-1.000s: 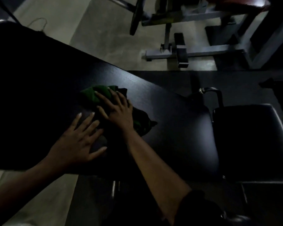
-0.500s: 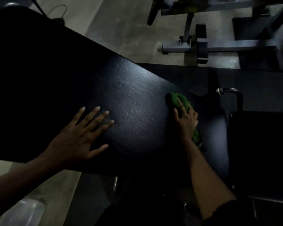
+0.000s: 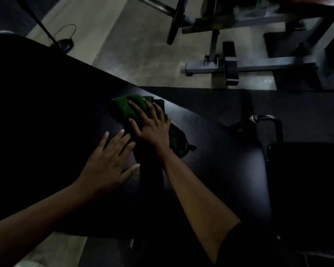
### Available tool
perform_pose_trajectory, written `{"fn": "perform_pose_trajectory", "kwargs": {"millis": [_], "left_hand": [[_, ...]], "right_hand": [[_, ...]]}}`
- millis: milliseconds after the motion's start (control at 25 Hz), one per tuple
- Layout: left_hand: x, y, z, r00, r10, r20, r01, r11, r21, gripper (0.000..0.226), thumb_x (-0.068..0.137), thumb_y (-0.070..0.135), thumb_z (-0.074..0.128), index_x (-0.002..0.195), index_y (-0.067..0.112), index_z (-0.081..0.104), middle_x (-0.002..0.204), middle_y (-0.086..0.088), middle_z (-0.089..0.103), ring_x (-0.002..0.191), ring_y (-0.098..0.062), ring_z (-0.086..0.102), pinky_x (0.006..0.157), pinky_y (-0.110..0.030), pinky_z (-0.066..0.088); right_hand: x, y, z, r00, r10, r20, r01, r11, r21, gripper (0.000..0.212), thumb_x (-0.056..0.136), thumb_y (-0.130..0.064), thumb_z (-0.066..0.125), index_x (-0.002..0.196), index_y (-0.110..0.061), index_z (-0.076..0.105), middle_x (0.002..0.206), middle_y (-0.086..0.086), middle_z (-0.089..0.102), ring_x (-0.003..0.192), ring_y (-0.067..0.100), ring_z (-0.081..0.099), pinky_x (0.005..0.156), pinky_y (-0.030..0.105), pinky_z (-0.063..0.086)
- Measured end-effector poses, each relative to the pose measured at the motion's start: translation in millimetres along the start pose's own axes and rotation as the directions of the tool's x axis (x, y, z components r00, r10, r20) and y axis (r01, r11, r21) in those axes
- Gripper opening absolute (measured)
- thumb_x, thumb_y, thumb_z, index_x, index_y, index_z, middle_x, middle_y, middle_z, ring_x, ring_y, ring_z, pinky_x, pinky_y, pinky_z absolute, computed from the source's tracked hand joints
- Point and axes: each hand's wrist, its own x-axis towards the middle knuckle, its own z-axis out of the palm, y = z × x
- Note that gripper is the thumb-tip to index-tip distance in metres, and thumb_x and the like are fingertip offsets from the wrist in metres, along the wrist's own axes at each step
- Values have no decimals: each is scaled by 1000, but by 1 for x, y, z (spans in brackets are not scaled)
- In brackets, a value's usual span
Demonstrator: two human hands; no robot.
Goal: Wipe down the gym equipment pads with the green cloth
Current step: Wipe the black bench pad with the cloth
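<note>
A long black bench pad runs from the upper left towards the right. On its middle lies the bunched green cloth. My right hand presses flat on top of the cloth, fingers spread, pointing up and left. My left hand rests flat on the pad just below and left of the cloth, fingers apart, holding nothing. Its fingertips almost touch my right hand. Part of the cloth is hidden under my right palm.
A second black seat pad adjoins at the right, with a chrome handle above it. A grey metal machine frame and a weight plate stand on the concrete floor beyond. A cable loop lies at the upper left.
My right hand has swept the cloth back from the pad's right end to its middle, beside my left hand. My left hand has stayed pressed on the pad.
</note>
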Motion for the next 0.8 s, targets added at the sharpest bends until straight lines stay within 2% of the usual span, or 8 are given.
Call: {"fn": "perform_pose_trajectory", "kwargs": {"millis": [120,240,360,520,640,800], "left_hand": [[29,11,9,999,46,29,-46,999,27,82,91,60,3,127,3,50,134,-17,54,130,-31,45,108,-47,20],[50,18,20,984,160,82,-166,983,75,76,91,60,2,136,13,41,141,-14,47,136,-30,32,108,-51,21],[55,19,26,971,230,70,-237,966,107,74,90,61,4,138,20,42,145,-13,42,137,-31,35,106,-53,23],[53,19,30,970,243,20,-244,962,124,74,88,65,9,141,21,36,150,-12,34,140,-29,26,110,-54,21],[53,20,30,972,236,10,-236,965,114,74,88,66,10,141,22,35,151,-12,32,141,-27,20,110,-54,20],[54,21,27,974,223,43,-227,969,102,75,87,66,7,141,22,36,149,-12,35,140,-28,21,110,-53,20]], "right_hand": [[11,37,-5,994,62,-86,-62,998,7,50,91,-48,42,139,-46,28,153,-4,25,141,22,16,111,49,17],[25,79,-12,972,217,-94,-217,976,5,49,91,-50,40,139,-46,28,152,-1,27,139,24,18,110,45,21],[28,130,-19,913,389,-120,-391,920,10,47,92,-50,40,138,-43,32,151,3,29,138,24,21,108,43,20],[13,186,-24,850,487,-200,-486,872,56,44,92,-46,45,135,-37,42,149,4,33,137,25,24,109,43,20],[-5,223,-26,774,575,-265,-578,813,77,44,91,-45,47,133,-33,46,147,5,36,136,27,27,109,44,23],[-29,237,-31,643,694,-324,-696,706,131,43,90,-40,48,133,-36,45,144,8,38,128,34,33,104,47,29]]}}
